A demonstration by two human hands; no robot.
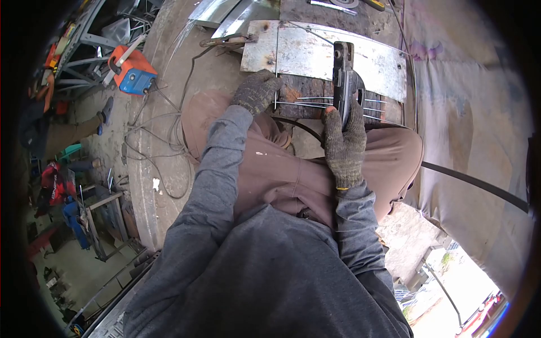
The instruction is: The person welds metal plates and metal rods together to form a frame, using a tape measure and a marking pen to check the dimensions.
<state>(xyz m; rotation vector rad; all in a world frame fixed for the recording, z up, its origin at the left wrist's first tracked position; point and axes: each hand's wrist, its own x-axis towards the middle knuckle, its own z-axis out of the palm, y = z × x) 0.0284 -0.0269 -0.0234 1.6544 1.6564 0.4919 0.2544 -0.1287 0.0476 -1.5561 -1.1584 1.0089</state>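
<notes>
Seated worker, grey sleeves, brown trousers, knit gloves on both hands. Right hand closed around a dark tool, which stands lengthwise with its end pointing away from the body, over the right part of the wooden block. A slim stick runs from the tool's far end toward the far left, over the metal sheet.

Left hand at the block's left end, fingers curled, their tips at a thin rod that crosses the sheet from far to near. Cannot tell whether they pinch it or only rest against it.

Several loose rods lie left to right across the block, near side of the sheet, some passing behind the tool. Sheet is pale, stained in spots, just beyond the block.

Clamp at the sheet's far left corner. Orange and blue box on the left, cords on the floor near it. Black cable on the right, crossing before a hanging cloth. Far left: another person's leg and shoe.
</notes>
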